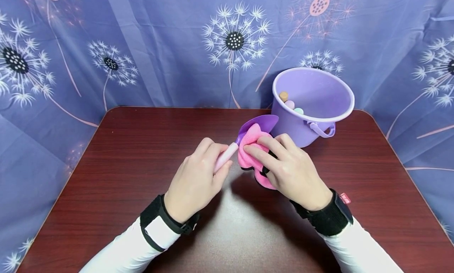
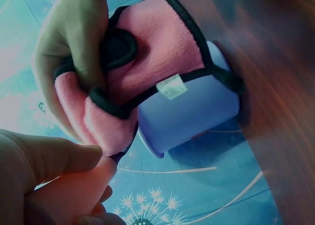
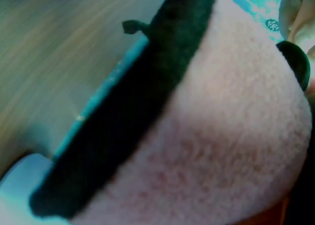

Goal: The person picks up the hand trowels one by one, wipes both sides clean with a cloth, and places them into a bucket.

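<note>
My left hand [image 1: 195, 176] grips the pale pink handle [image 1: 226, 156] of a toy shovel. Its purple blade [image 1: 248, 125] points up and right, partly covered by a pink cloth [image 1: 250, 147] with black edging. My right hand [image 1: 296, 174] pinches that cloth, fingertips pressing it over the blade. In the left wrist view the cloth [image 2: 157, 43] hangs in folds from the right hand [image 2: 74, 33], with a small white tag [image 2: 172, 87] at its edge. The fuzzy cloth [image 3: 236, 121] fills most of the right wrist view, hiding the shovel there.
A lilac bucket [image 1: 291, 129] stands at the back right of the dark red wooden table [image 1: 142, 147], just behind the cloth. Tan, pink and mint rounded ends [image 1: 289, 104] show inside it. A blue curtain [image 1: 170, 48] with dandelion prints hangs behind the table.
</note>
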`<state>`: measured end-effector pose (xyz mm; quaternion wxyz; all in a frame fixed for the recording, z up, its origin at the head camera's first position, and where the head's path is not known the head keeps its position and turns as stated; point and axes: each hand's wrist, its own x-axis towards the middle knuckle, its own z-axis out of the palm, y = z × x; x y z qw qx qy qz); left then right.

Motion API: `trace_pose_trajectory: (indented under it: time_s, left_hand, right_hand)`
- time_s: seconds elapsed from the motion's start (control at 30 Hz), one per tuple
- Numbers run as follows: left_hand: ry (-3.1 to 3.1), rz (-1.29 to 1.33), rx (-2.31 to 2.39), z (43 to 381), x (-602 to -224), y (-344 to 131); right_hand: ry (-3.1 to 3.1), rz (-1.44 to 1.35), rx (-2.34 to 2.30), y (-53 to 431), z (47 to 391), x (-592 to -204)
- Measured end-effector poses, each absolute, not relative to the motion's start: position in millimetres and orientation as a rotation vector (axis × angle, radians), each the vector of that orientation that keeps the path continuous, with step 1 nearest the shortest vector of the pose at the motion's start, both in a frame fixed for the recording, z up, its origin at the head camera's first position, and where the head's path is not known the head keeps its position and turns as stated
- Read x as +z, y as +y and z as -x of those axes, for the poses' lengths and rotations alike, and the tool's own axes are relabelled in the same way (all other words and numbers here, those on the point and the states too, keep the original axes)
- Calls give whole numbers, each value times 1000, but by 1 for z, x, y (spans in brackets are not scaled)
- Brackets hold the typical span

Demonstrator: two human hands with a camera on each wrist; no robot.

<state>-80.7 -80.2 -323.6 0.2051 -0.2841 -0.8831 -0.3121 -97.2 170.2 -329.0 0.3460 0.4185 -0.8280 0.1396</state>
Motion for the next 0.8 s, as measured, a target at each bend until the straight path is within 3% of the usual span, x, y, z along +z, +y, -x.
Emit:
trace_pose_trajectory:
  time_s: [0.8]
  left_hand:
    - [-2472, 814, -848, 78, -323, -81]
  right_hand:
    - [-2224, -804, 289, 189, 102, -327]
